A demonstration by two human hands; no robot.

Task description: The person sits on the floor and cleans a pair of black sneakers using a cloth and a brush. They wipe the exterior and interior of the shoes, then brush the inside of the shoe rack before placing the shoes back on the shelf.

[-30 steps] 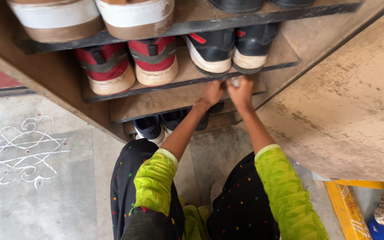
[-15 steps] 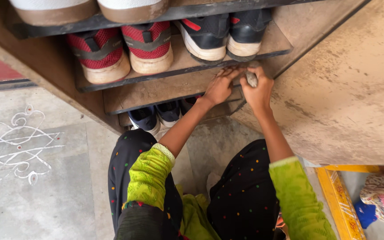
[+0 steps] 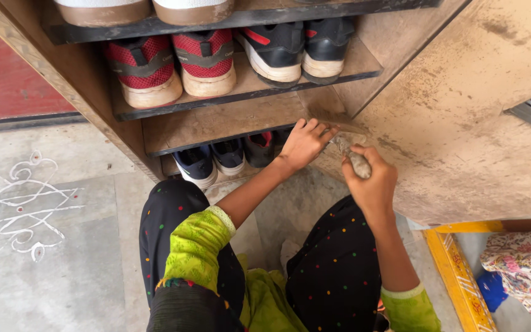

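My left hand lies flat, fingers spread, on the front edge of a bare wooden shelf in a shoe rack. My right hand is closed around a small grey cloth, held just off the shelf's right end near the open cupboard door. On the shelf above stand a pair of red shoes and a pair of black shoes. Below the bare shelf, dark blue shoes show their toes.
White-soled shoes sit on the top shelf. A white chalk floor pattern lies at left on the stone floor. A yellow frame and flowered fabric are at lower right. My knees in black dotted trousers fill the foreground.
My right hand has drawn back from the shelf towards me with the cloth. My left hand has slid to the shelf's front edge. The view has shifted right.
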